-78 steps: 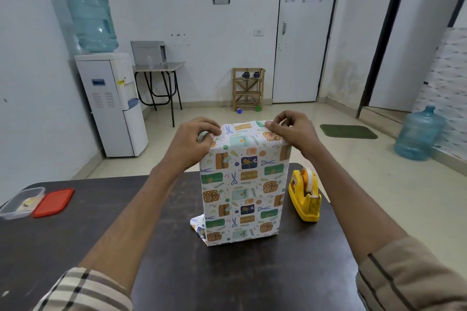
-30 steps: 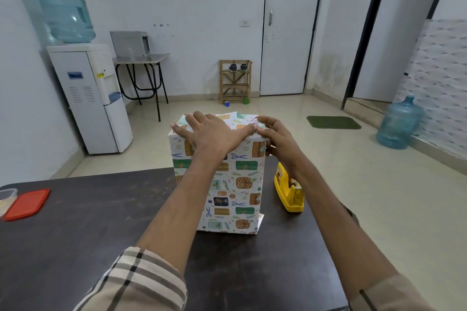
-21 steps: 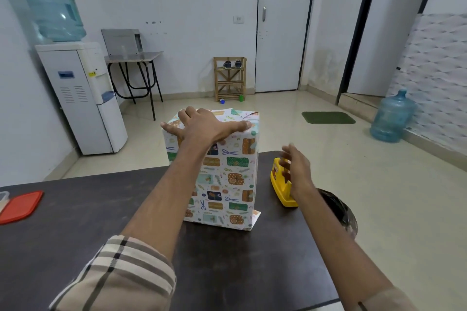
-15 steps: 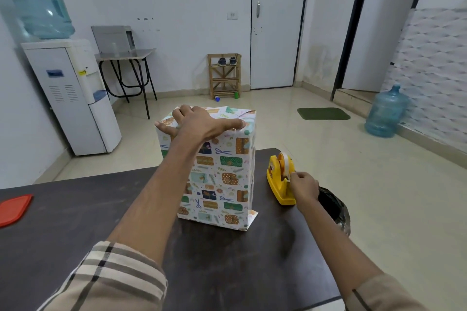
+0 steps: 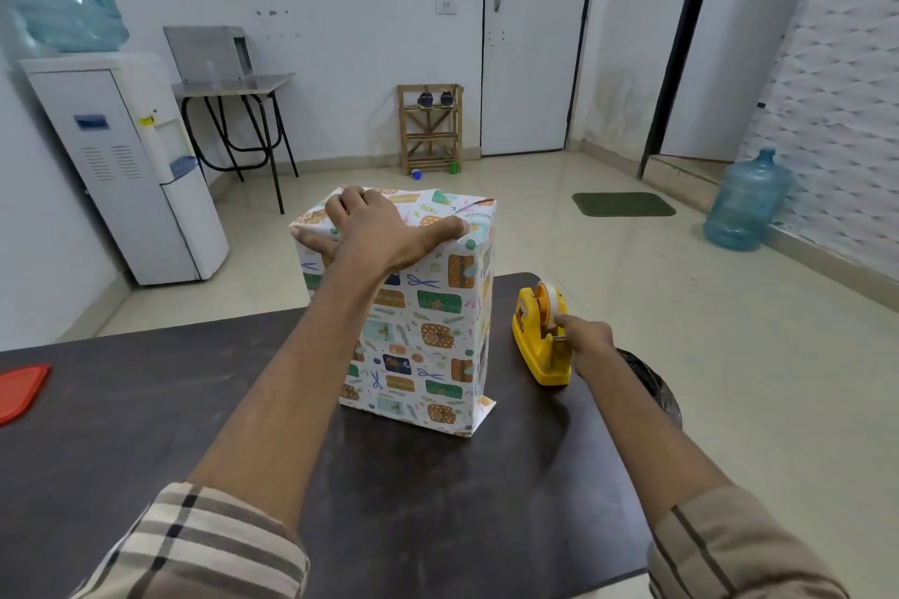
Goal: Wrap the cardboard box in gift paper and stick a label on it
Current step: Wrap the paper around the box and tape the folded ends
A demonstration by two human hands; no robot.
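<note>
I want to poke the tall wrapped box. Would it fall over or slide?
Standing tall on a narrow end, the box would probably tip if pushed near its top. The left hand pressing on top likely steadies it. Smooth paper may slide on the table.

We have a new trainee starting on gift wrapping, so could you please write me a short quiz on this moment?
1. True or false: the left hand presses down on top of the wrapped box.
2. On which side of the box, as the person sees it, does the yellow tape dispenser stand? A) left B) right C) behind it
3. Fill in: the right hand pinches the ____ at the dispenser.
Key: 1 true; 2 B; 3 tape.
</note>
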